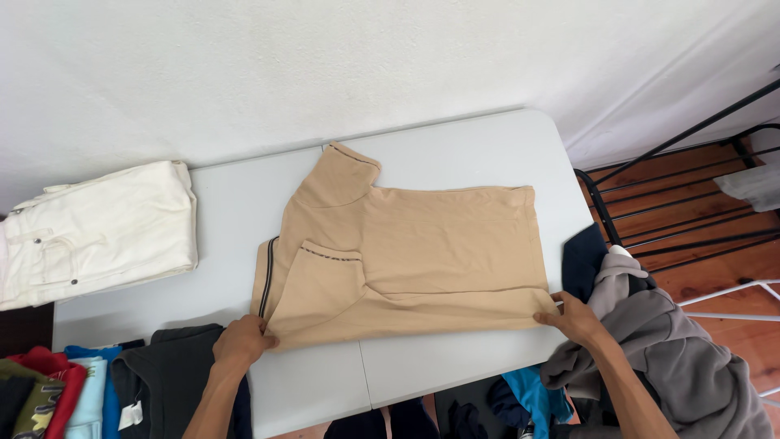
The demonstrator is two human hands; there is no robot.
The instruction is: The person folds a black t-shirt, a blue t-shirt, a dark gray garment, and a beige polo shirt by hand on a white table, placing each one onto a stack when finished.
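Fingers of both hands pinch the near edge of a tan shirt [406, 252] on the table [455, 154]. The left hand [241, 341] grips its collar end, the right hand [575, 319] its hem end. White trousers [97, 232] lie beyond the collar.

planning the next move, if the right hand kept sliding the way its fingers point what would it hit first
Probably more of the beige shirt: the right hand pinches its hem corner, fingers pointing left along the near edge toward the left hand.

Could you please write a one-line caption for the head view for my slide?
Both hands, left and right, pinch the near edge of a tan shirt spread on a white table.
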